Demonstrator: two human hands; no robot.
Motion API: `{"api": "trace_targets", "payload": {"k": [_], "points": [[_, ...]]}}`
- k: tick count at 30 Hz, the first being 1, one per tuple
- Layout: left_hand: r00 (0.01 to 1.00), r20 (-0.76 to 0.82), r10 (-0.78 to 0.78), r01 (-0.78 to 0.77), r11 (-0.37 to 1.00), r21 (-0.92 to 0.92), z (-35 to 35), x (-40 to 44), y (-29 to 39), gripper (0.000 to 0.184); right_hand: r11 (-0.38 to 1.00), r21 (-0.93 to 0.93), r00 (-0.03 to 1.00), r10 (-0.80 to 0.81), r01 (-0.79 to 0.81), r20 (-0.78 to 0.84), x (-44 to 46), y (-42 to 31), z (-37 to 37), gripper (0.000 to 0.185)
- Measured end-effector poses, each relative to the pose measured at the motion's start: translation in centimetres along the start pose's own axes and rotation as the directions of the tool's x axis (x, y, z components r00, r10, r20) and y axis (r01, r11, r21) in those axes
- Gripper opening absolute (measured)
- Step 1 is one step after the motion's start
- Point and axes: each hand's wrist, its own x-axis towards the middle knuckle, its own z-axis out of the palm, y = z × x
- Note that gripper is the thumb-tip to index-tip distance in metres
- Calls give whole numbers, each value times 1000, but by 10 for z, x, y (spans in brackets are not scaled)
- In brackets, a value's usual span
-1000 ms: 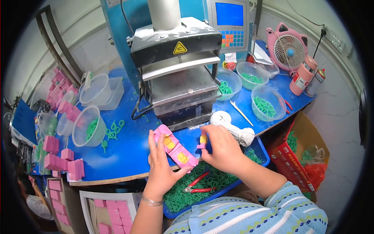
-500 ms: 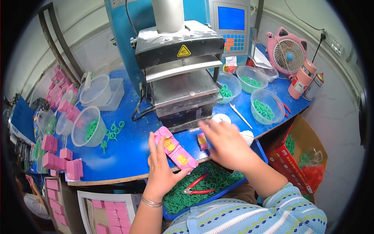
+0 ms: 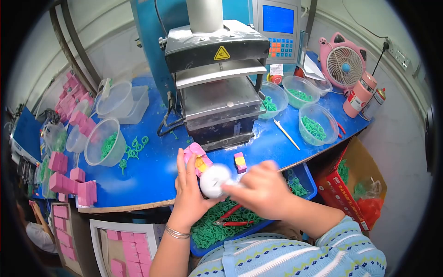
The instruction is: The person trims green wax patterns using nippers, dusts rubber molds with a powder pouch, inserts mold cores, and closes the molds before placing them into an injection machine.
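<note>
My left hand (image 3: 190, 203) steadies an opened pink mold (image 3: 196, 152) with yellow inside, its thumb and fingers along the near side. Closed around a white round-ended object (image 3: 213, 181), my right hand (image 3: 265, 191) has it over the mold's lower half and hides that part. What kind of thing the white object is, I cannot make out. A small pink block with a yellow middle (image 3: 240, 162) lies on the blue table just beyond my right hand. Below both hands, red-handled pliers (image 3: 230, 218) rest on green rings in a blue tray (image 3: 314, 184).
A press (image 3: 217, 111) with a control panel (image 3: 277, 27) stands ahead. Clear bowls (image 3: 318, 124) of green rings, a stick (image 3: 286, 135), a pink fan (image 3: 344, 64) and a bottle (image 3: 357, 97) are to the right. Pink blocks (image 3: 64, 182) stand left. A person (image 3: 41, 235) sits far left.
My right hand has taken up the white object from the table and brought it left over the mold. My left hand stays on the mold. The view has shifted slightly.
</note>
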Motion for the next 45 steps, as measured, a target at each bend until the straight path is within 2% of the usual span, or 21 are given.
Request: {"api": "trace_targets", "payload": {"k": [3,6,8,10,15,17,19,20,21,23,25,28,29,30,33,35,36,38,39,41,45], "points": [[999,-31,35,-35,999,9,-1,2,-2,115,997,73,998,-8,12,-55,6,1,10,33],[999,-40,0,-5,991,-130,3,-1,-4,114,998,58,954,-8,27,-300,14,-5,-13,37],[998,-3,-63,61,973,-221,6,0,-7,114,999,47,975,-3,14,-221,9,-7,-7,35],[999,-44,29,-31,998,-49,2,-3,-2,114,999,39,1000,-1,1,0,-4,-3,24,32],[998,-48,45,-45,999,6,0,-5,-1,113,970,114,952,235,-216,-194,-17,18,4,29],[999,-33,5,-6,1000,-29,0,-4,0,111,906,36,848,409,-423,-338,-17,32,0,28],[999,-40,11,-12,1000,-14,1,-4,2,110,833,-167,833,470,-528,-291,-23,49,1,27],[999,-54,6,-7,1000,-7,2,-4,2,108,764,-328,829,538,-556,-151,-25,50,0,31],[998,-69,2,-1,1000,2,2,-4,2,107,761,-328,827,539,-559,-160,-24,48,-1,31],[994,-104,23,-26,999,-27,3,-3,0,104,871,-290,912,340,-397,-229,-16,38,-3,36],[991,-127,34,-42,997,-60,6,-4,-3,101,974,8,973,225,-225,-57,-6,36,1,44],[975,-220,-9,-25,988,-152,7,-3,-3,87,968,95,973,230,-232,28,6,39,14,46],[975,-222,-4,-29,989,-146,6,-3,-3,87,971,94,965,200,-218,170,10,46,19,49],[964,-266,3,-32,994,-102,6,-3,-3,77,975,96,937,165,-203,307,13,49,22,52],[943,-326,67,-72,997,-2,1,-1,-14,59,919,236,897,209,-317,390,19,46,9,55],[934,-335,120,-111,993,47,-3,1,-17,50,877,330,930,279,-348,240,18,41,8,54],[943,-331,-28,-7,994,-105,-4,3,-16,48,829,424,928,360,-366,96,15,38,8,54],[929,-229,-289,207,923,-325,-7,9,-9,47,747,572,915,403,-340,17,13,34,12,52],[933,-227,-279,198,925,-323,-7,13,-8,47,645,705,890,454,-294,-45,12,33,14,51],[953,-302,-10,-1,999,-37,-7,19,-6,53,640,727,911,410,-250,-48,13,28,12,51],[992,-121,22,-40,989,-144,-10,19,6,52,776,630,972,155,-8,-179,28,9,3,54]]}}
